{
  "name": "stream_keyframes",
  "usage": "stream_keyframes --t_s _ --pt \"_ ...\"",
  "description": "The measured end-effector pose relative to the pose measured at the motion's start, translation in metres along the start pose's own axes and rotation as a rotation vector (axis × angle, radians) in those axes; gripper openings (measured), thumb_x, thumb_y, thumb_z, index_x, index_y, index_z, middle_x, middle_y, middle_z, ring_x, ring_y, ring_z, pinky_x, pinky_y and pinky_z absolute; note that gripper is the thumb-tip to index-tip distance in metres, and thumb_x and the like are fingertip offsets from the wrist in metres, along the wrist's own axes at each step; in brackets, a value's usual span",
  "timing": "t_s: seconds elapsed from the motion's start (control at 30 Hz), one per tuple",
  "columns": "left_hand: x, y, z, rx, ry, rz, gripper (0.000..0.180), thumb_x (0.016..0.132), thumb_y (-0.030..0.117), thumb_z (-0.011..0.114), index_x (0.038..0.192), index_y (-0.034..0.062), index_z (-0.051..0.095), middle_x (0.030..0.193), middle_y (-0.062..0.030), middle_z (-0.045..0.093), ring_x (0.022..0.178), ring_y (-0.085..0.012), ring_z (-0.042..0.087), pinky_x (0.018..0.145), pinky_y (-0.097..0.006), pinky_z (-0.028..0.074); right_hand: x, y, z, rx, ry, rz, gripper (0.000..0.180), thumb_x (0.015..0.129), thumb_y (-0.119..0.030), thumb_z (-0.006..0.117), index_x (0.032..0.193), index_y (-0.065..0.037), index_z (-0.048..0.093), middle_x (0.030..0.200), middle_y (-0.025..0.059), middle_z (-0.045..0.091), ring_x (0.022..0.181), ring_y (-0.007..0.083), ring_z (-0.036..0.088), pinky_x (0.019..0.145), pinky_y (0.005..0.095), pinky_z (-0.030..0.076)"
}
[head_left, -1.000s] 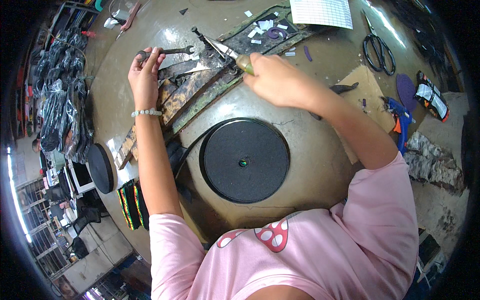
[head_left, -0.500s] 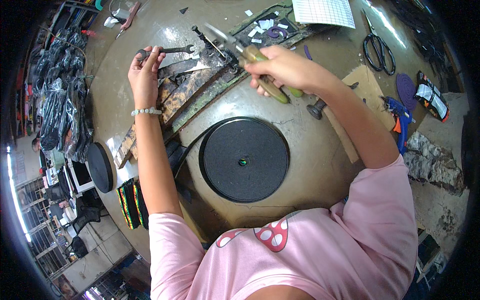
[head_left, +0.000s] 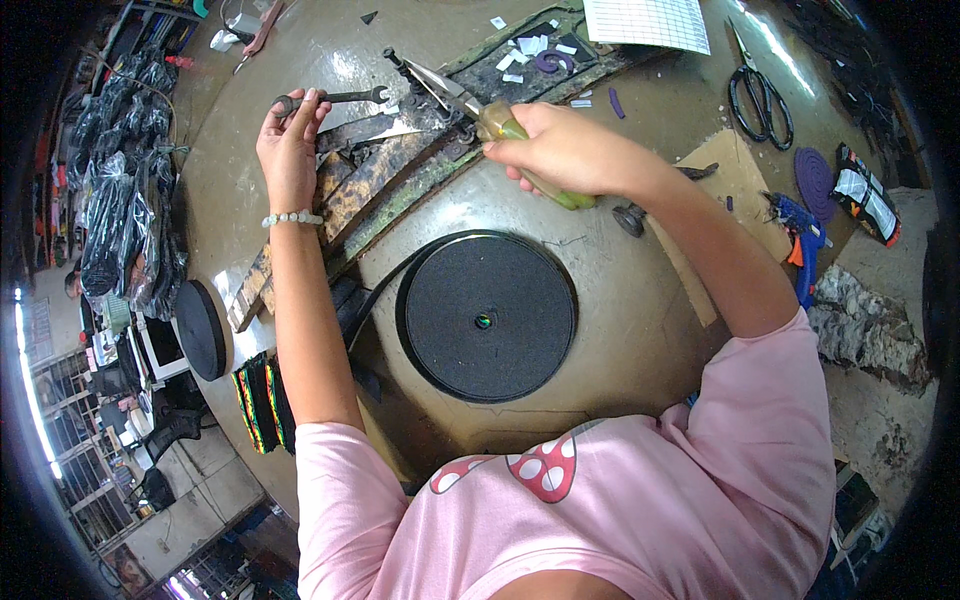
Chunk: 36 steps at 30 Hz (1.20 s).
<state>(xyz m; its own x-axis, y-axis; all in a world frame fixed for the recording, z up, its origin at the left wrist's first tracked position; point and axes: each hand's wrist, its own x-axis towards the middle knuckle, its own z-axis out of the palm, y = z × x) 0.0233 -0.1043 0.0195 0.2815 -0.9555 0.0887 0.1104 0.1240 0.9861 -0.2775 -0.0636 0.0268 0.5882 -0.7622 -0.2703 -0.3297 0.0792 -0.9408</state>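
My left hand is closed around one end of a dark open-end wrench, its open jaw pointing right. In my closed right hand are long-nose pliers with yellow-green grips. Their jaws reach up and left over a long bolt on a worn, rusty metal frame; whether they touch the bolt I cannot tell. A flat metal blade lies on the frame beside the wrench.
A large roll of black strap lies before me, its end running toward the frame. Scissors, a blue glue gun, a hammer, a purple coil and cardboard lie right. Wrapped black bundles sit left.
The pliers were blurred with spread handles; now the handles are closer together and the jaws sit slightly lower, beside the bolt. My left hand and the wrench have barely moved.
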Motion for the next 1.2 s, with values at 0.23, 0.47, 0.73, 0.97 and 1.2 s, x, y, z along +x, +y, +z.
stream_keyframes --t_s 0.23,0.47,0.73,0.97,1.2 --pt "-0.001 0.003 0.0 -0.036 0.008 -0.007 0.027 0.084 -0.001 0.062 0.106 -0.0072 0.048 0.098 -0.0178 0.062 0.087 -0.0213 0.064 0.078 -0.025 0.054 -0.004 -0.002 -0.007 0.198 -0.052 0.077 0.024 0.088 -0.023 0.052 0.084 0.0 0.049 0.065 0.0072 0.054 0.05 0.0157 0.054 0.043 0.0314 0.047" --pt "-0.009 0.011 -0.002 -0.195 0.057 -0.032 0.021 0.084 0.0 0.062 0.101 -0.0033 0.05 0.097 -0.0154 0.061 0.084 -0.0188 0.063 0.073 -0.022 0.053 0.0 0.006 -0.015 0.577 -0.234 0.127 0.023 0.09 -0.025 0.052 0.089 -0.002 0.047 0.071 0.009 0.055 0.055 0.0176 0.056 0.046 0.0321 0.048" --pt "-0.022 0.024 -0.005 -0.382 0.032 -0.052 0.018 0.086 0.0 0.058 0.102 -0.0037 0.05 0.1 -0.0154 0.06 0.086 -0.0186 0.062 0.074 -0.021 0.054 0.006 0.015 -0.026 0.871 -0.457 0.189 0.026 0.091 -0.027 0.051 0.091 -0.001 0.049 0.081 0.0139 0.056 0.064 0.0219 0.057 0.055 0.0344 0.05" --pt "-0.021 0.022 0.0 -0.442 0.036 -0.164 0.018 0.087 0.0 0.057 0.103 -0.0054 0.05 0.102 -0.0154 0.059 0.087 -0.0195 0.062 0.077 -0.022 0.055 0.01 0.018 -0.032 0.922 -0.489 0.22 0.028 0.091 -0.027 0.05 0.09 0.001 0.05 0.082 0.0155 0.057 0.066 0.0234 0.06 0.056 0.0355 0.052" --pt "-0.026 0.005 -0.003 -0.415 0.034 -0.146 0.019 0.086 -0.001 0.058 0.103 -0.0056 0.05 0.102 -0.017 0.06 0.089 -0.0205 0.062 0.077 -0.022 0.054 -0.008 0.003 -0.03 0.479 -0.256 0.152 0.024 0.089 -0.023 0.052 0.079 -0.002 0.046 0.081 0.0162 0.058 0.067 0.0236 0.064 0.054 0.0327 0.055"
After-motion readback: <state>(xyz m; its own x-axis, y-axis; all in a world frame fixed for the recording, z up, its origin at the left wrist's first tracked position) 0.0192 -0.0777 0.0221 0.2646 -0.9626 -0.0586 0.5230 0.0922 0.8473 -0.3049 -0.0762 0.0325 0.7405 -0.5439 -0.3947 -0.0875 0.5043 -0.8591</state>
